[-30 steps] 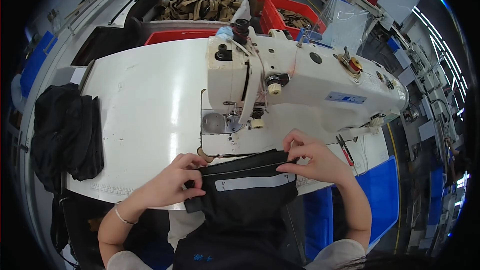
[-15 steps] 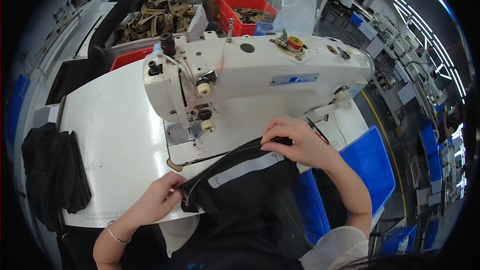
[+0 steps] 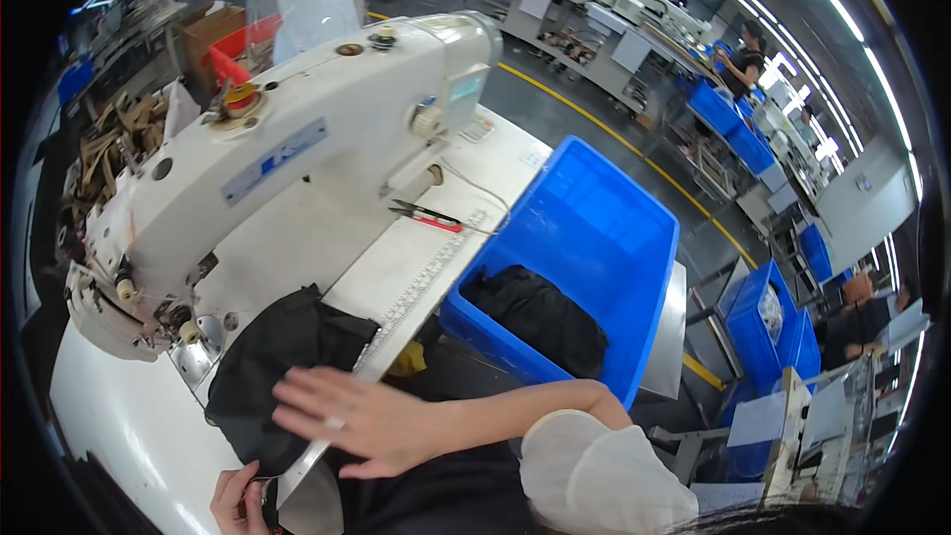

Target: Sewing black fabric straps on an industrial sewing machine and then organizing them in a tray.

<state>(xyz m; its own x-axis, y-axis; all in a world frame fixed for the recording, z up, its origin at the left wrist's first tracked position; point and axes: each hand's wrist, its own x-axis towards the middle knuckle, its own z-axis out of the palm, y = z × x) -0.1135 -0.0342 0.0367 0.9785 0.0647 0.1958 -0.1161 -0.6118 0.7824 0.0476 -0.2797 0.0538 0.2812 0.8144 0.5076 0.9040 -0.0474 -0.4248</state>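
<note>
My right hand (image 3: 362,421) lies spread, slightly blurred, over the black fabric piece (image 3: 282,342), which rests on the sewing table (image 3: 109,416) at the machine's bed. At the bottom edge, my left hand (image 3: 241,503) has its fingers curled round an edge of the black fabric, partly out of view. The white sewing machine (image 3: 297,149) stands beyond both hands, its needle area beside the fabric. Red-and-black thread snips (image 3: 428,220) lie near the ruler strip at the table's right side.
A large blue bin (image 3: 614,228) holding black fabric (image 3: 535,317) stands right of the table. A red crate (image 3: 236,54) and tan strips (image 3: 124,139) sit behind the machine. More blue bins (image 3: 753,327) line the right, where co-workers (image 3: 748,59) work beyond a yellow floor line.
The view has swung right toward the bin. My right hand has let go of the zipper edge and spread over the fabric, which now lies farther onto the machine bed.
</note>
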